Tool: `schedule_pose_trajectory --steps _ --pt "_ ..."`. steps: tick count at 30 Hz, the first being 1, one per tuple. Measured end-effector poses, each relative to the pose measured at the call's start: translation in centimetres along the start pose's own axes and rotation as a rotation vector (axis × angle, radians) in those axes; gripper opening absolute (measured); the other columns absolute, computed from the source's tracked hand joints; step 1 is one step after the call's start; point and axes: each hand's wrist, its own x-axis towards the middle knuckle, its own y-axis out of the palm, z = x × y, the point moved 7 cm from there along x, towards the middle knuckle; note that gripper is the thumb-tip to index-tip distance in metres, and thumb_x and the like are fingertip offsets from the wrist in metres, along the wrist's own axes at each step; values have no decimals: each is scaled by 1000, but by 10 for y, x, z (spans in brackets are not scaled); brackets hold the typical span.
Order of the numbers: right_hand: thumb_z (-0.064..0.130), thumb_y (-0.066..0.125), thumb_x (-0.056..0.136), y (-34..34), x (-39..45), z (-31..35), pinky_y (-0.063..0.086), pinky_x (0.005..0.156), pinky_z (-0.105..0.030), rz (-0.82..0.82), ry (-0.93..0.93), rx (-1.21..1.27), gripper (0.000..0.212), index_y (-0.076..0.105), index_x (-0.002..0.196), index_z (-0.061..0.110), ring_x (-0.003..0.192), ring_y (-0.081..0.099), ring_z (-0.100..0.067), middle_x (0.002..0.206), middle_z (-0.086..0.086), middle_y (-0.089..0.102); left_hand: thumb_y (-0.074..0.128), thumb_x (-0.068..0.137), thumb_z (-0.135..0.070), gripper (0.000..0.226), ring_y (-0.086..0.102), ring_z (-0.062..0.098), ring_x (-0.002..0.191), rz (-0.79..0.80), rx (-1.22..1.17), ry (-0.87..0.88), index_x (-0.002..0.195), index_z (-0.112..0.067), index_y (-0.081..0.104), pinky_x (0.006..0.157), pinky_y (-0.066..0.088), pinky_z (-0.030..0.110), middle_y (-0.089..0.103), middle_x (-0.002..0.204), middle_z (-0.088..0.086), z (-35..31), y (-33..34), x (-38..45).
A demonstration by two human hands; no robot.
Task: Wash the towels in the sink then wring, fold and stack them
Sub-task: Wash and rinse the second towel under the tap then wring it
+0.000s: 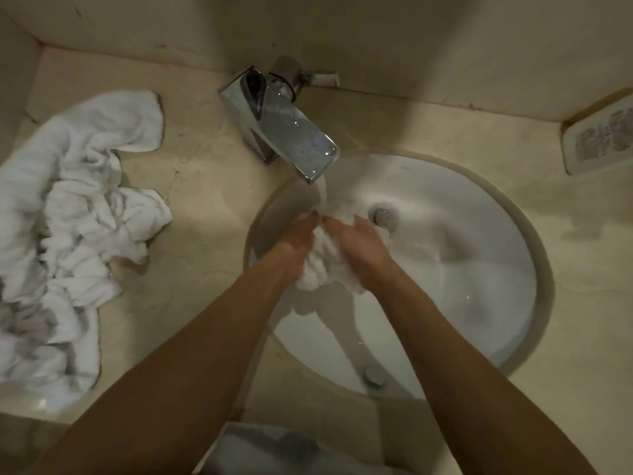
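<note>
A bunched white towel (320, 265) hangs between my two hands inside the round white sink (479, 269), right under the running water from the chrome tap (291, 132). My left hand (296, 240) grips the towel from the left. From the right, my right hand (358, 240) grips it too, fingertips of both hands nearly meeting at the stream. Much of the towel is hidden between my palms. Several crumpled white towels (68, 217) lie in a pile on the counter at the left.
The beige stone counter (212, 207) surrounds the sink and meets the wall close behind the tap. A soap dish (603, 138) stands at the far right corner. The drain (382, 216) lies just right of my hands. A pale object (274, 450) shows at the bottom edge.
</note>
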Motion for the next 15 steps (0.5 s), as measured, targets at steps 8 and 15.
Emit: schedule_pose_trajectory --steps 8,15 --pt "67 32 97 6 60 8 35 88 -42 -102 -106 -350 71 55 131 10 111 55 -32 119 -22 57 32 106 -41 45 58 23 108 -132 517 297 116 -10 63 77 36 17 62 114 13 -53 19 -14" --pt "27 37 105 8 10 41 34 70 -28 -81 -276 -436 31 62 93 14 91 59 -29 101 -15 67 28 108 -23 43 47 34 128 -40 427 256 135 5 48 86 44 28 54 126 15 -38 15 5"
